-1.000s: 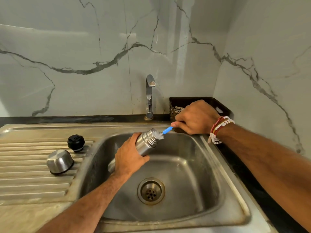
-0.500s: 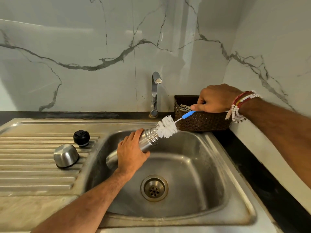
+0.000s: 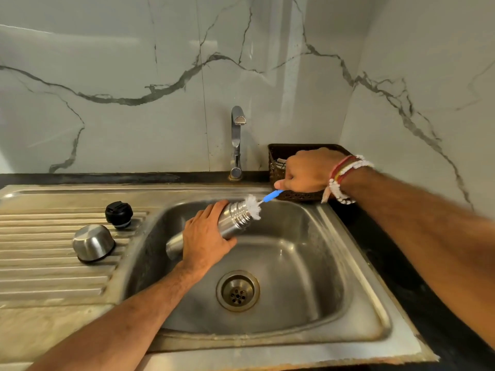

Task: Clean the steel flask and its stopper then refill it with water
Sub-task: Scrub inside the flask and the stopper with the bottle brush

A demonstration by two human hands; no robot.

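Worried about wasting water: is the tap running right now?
Off: no water falls from the tap into the sink.

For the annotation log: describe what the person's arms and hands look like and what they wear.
Both arms are bare, no sleeves in view, no gloves. The right hand has a stack of bracelets at its wrist: white beads with red and yellowish threads. The left hand and its wrist wear nothing visible.
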